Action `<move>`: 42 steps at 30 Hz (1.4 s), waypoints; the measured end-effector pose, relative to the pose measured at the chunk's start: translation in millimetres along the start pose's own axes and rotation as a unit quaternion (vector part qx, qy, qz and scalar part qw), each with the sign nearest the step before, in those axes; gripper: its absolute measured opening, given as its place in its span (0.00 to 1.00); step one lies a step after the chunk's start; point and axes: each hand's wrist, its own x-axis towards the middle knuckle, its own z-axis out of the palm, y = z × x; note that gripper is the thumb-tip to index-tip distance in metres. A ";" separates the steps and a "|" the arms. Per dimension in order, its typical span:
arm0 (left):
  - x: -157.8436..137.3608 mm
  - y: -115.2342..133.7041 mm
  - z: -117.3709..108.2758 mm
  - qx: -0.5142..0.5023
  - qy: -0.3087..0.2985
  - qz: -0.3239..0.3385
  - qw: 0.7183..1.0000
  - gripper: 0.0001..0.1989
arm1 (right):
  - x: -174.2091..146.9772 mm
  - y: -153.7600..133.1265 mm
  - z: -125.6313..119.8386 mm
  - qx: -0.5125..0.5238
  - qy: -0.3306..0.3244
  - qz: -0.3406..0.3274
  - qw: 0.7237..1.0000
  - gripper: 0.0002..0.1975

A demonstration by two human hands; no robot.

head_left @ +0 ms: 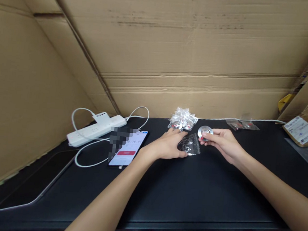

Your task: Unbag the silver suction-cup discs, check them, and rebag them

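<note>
My right hand pinches a round silver metal disc with a ring-shaped rim and a small red piece at its lower edge. The exact kind of this disc is not clear. Beside it, a crumpled clear plastic bag lies on the black table. My left hand rests at the bag's left edge, thumb and fingers apart on either side of it. Just beyond the left fingertips is a pile of clear bags with silver discs and red bits inside.
A phone showing a timer lies left of my left arm. Behind it sit a white power strip and looping white cables. A dark tablet is at the far left. More bagged parts and a brown labelled package are at right. Cardboard walls enclose the table.
</note>
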 end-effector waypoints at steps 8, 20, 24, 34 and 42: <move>5.4 4.6 8.6 -0.125 0.057 0.053 0.989 0.08 | -2.0 1.2 3.7 -0.023 -0.015 0.021 0.999 0.13; 5.0 16.1 10.7 -0.140 0.110 0.046 0.983 0.13 | -7.7 -11.9 7.1 -0.110 -0.060 -0.077 0.989 0.08; 6.2 19.6 9.7 -0.186 0.089 0.054 0.977 0.10 | -3.4 -4.6 3.8 -0.130 -0.017 -0.072 0.989 0.08; 6.2 18.1 4.8 -0.236 0.080 0.054 0.967 0.10 | 2.3 -4.5 -9.9 -0.163 -0.014 -0.004 0.986 0.09; 3.8 26.9 3.0 -0.213 0.096 0.084 0.969 0.11 | 2.2 -7.8 -14.9 -0.165 -0.064 0.021 0.984 0.14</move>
